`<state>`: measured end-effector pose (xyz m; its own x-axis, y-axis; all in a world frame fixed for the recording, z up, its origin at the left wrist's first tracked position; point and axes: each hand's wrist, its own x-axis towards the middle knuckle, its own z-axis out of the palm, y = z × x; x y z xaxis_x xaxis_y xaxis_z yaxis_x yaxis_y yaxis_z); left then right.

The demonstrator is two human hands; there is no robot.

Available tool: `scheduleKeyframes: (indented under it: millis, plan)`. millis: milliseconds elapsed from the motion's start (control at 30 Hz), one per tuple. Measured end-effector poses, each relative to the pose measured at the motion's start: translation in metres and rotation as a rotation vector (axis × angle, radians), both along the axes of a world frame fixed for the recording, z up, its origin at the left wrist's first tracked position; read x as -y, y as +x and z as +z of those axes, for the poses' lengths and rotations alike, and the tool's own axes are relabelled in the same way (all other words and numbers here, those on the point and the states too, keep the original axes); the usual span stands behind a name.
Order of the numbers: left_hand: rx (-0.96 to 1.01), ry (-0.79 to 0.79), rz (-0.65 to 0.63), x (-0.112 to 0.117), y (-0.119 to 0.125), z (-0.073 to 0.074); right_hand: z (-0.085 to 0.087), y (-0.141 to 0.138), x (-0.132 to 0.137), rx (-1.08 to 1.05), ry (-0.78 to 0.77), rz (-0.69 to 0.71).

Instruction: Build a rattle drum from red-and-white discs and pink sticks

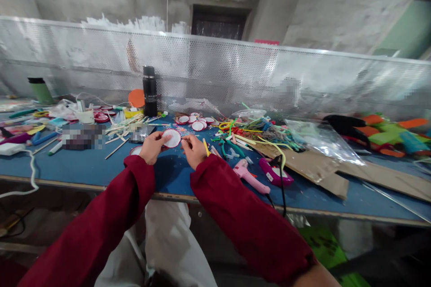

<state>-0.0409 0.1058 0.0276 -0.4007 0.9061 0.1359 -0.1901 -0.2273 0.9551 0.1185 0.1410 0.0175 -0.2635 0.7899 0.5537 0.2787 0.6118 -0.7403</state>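
A round white disc with a red rim (173, 137) is held up above the blue table, tilted towards me. My left hand (153, 145) pinches its left edge between thumb and fingers. At the disc's right edge is my right hand (194, 149), its thumb and fingertips pressed together; whatever they grip is too small to make out. Another red-rimmed disc (135, 150) lies partly hidden beside my left wrist. Beyond my hands, several similar discs (198, 124) lie in a loose pile among tiny coloured bits.
A pink glue gun (251, 177) lies right of my right sleeve, near a purple box (276, 173). A black bottle (150, 91) stands behind my hands. Coloured fuzzy stems (269, 130), cardboard (303, 163) and plastic bags fill the right; wooden sticks (126, 125) lie left. A perforated metal screen (215, 76) backs the table.
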Motion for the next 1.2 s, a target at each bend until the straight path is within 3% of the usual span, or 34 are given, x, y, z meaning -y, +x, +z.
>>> scheduleKeyframes:
  millis: [200,433,633,800,933,1100,1200]
  plan:
    - [-0.026,0.0,-0.169,0.004,0.005,0.0,-0.001,-0.003,-0.005,-0.134,-0.218,0.131]
    - [-0.05,0.051,-0.213,0.005,0.003,0.0,0.001,-0.004,-0.003,-0.226,-0.357,0.161]
    - [-0.17,0.031,-0.144,0.009,0.006,0.005,-0.008,-0.005,-0.007,-0.125,-0.264,0.088]
    - [-0.32,0.034,-0.117,0.001,0.0,-0.004,-0.01,-0.001,-0.005,0.031,-0.082,-0.033]
    - [-0.493,0.065,-0.072,-0.004,-0.006,-0.01,-0.005,0.002,-0.001,0.126,0.071,-0.033]
    - [-0.758,0.144,-0.034,0.0,-0.005,-0.008,-0.003,0.003,0.0,0.199,0.106,-0.032]
    - [-0.834,0.158,-0.065,0.002,-0.003,-0.008,-0.006,0.002,-0.001,0.166,0.009,0.02]
